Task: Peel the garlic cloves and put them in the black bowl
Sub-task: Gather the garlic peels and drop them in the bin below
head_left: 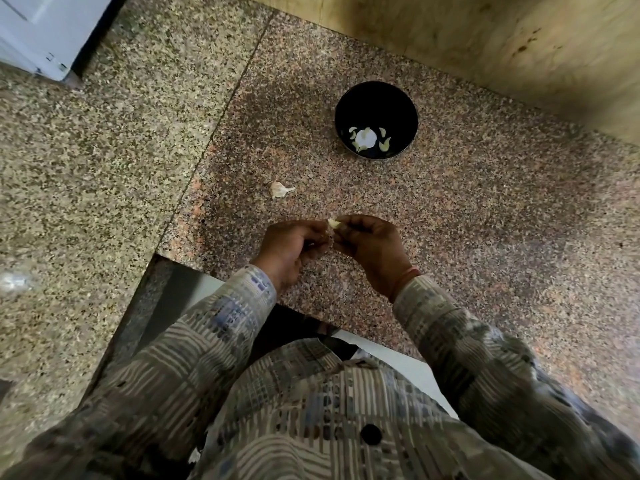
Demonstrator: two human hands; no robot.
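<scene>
Both hands are meeting fingertip to fingertip above the counter's near edge, and between them they are pinching a small garlic clove [334, 223]. Only a pale, smooth, curved sliver of it is peeking out. The right hand [372, 251] is curling its thumb and fingers over the clove from the right. The left hand [291, 249] is closing in from the left with bent fingers, knuckles up. How much papery skin is clinging to the clove is too small to tell.

Just beyond the hands, to the left, another clove [281, 189] is lying on its side on the stone, teardrop-shaped with a thin pointed tail and a dull off-white husk.

Farther back and to the right, well apart from the hands, the black bowl [377, 98] is sitting upright. It is round, deep and glossy, and it is holding several peeled cloves [384, 145], cream crescents ringing a round white patch at its bottom.

Everything is resting on a granite counter [485, 237], polished and speckled pink, brown and black, with a straight seam running into a greyer speckled slab [69, 168] at the left. A mottled yellowish wall [485, 46] is bordering the counter behind. Loose patterned sleeves [225, 323] are covering both forearms.
</scene>
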